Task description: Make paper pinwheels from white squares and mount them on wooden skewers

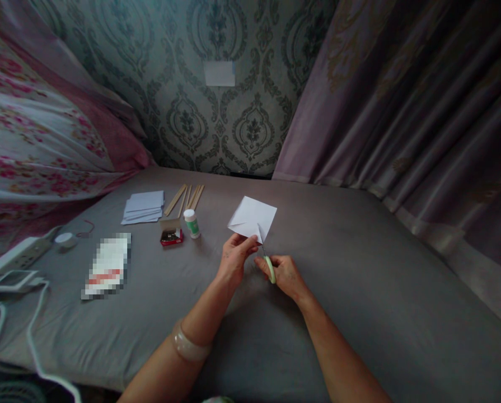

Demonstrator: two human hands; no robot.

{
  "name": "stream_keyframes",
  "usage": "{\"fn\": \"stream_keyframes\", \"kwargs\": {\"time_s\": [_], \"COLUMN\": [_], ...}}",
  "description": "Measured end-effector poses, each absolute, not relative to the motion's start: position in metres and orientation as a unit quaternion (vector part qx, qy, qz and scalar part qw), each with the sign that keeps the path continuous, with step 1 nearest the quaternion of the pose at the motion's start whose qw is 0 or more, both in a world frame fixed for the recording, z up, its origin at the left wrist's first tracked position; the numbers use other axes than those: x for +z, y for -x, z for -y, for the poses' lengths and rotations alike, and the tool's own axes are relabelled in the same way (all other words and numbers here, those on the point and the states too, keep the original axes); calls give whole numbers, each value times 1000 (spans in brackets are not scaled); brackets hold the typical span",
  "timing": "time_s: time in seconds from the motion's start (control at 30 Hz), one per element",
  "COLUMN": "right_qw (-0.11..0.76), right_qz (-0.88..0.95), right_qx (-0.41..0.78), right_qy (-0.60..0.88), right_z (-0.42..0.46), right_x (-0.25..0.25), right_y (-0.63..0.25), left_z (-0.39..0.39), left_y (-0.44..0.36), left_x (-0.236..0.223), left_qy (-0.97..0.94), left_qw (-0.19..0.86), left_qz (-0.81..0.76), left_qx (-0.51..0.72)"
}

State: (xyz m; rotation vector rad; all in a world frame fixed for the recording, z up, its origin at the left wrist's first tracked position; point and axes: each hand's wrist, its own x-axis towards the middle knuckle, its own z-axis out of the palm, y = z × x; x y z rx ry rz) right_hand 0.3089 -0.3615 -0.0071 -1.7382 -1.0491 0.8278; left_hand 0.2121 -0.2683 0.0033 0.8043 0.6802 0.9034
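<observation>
White paper (256,214), clock centre: left hand (232,256), right hand (287,273) and scissors (271,271) are crowding its 6 o'clock side.
Grey sheet (359,252): is giving bare room at 3 and 4 o'clock, plus a lane between the forearms at 6.
Bottle (192,225): is standing at 9, a strip of sheet running between it and the paper.
Red box (172,237): is blocking just beyond the bottle.
Wooden sticks (176,200), paper stack (144,206): are obstructing between 9 and 10.
Wall (233,115): is bounding 12.
Curtain (321,123): is hanging around 2.

Your left hand (233,258) holds folded white paper (252,214), your right hand (289,274) green-handled scissors (270,270) at its near corner; a power strip (23,257) lies at the bed's (359,280) left edge.
</observation>
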Motion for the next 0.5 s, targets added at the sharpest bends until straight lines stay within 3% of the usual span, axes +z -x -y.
{"fn": "stream_keyframes", "kwargs": {"time_s": [0.5], "right_qw": [440], "right_qz": [432], "right_qx": [330], "right_qy": [715], "right_z": [361], "right_x": [-7], "right_y": [-309], "left_z": [266], "left_y": [-212], "left_x": [0], "left_qy": [-382], "left_qw": [763], "left_qz": [-315], "left_qx": [415]}}
